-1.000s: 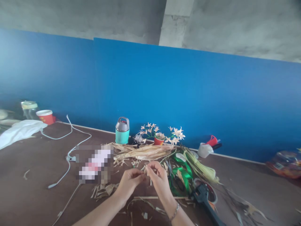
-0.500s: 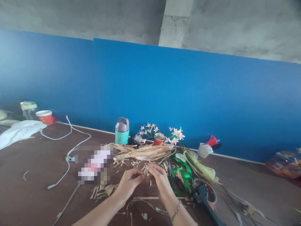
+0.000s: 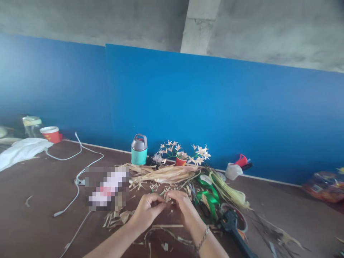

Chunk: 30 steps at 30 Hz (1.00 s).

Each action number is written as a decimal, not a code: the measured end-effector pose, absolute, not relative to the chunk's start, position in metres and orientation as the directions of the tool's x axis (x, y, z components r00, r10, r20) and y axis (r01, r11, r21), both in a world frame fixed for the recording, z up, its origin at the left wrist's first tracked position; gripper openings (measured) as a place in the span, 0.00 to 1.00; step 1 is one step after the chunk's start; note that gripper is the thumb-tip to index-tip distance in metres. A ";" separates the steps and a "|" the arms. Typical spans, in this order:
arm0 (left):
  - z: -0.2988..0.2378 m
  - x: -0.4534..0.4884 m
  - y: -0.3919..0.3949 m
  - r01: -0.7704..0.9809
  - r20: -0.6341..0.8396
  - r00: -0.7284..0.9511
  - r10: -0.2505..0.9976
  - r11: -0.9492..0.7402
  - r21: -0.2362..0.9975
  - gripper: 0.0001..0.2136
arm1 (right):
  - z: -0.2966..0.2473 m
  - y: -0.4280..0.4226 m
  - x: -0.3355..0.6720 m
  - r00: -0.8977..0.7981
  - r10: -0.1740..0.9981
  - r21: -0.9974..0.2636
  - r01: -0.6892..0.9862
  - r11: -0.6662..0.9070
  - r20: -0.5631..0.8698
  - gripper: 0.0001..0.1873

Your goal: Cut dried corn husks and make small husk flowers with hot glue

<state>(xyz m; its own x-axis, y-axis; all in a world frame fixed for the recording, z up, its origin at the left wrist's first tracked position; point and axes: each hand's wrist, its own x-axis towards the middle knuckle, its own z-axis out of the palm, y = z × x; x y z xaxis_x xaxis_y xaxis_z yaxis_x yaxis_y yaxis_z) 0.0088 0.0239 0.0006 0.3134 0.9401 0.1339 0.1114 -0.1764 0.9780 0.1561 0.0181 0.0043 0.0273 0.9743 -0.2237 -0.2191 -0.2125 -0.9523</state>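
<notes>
My left hand and my right hand meet above the brown table, fingertips nearly touching. Both are closed in a pinch on a small piece of dried husk, partly hidden by the fingers. Beyond them lies a pile of long pale dried husks. Husk scraps are strewn to the left of my left hand. Right of my right hand is a tangle of green ribbon, and a black glue gun lies near my right forearm.
A teal lunch flask and a red pot with pale flowers stand by the blue partition. A bundle of pale green stalks lies to the right. White cables run across the left side, near a blurred-out patch.
My right fingers have shifted slightly and curl lower around the husk piece. My left hand stays almost in place.
</notes>
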 end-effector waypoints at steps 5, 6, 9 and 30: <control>0.000 0.009 0.025 0.146 0.141 0.325 0.935 -0.197 0.970 0.06 | 0.007 0.022 0.162 -0.048 0.958 -0.943 -0.169 -0.286 -0.282 0.08; -0.001 0.009 0.025 0.162 0.146 0.323 0.935 -0.207 0.965 0.06 | 0.007 0.024 0.162 -0.078 0.953 -0.943 -0.145 -0.300 -0.292 0.08; -0.002 0.008 0.025 0.206 0.189 0.320 0.928 -0.263 0.943 0.05 | 0.003 0.030 0.164 -0.146 0.944 -0.944 -0.106 -0.313 -0.297 0.11; 0.005 0.010 0.025 0.000 -0.101 0.210 0.973 0.104 0.995 0.09 | 0.019 0.022 0.161 0.058 0.992 -0.994 0.012 -0.113 -0.112 0.18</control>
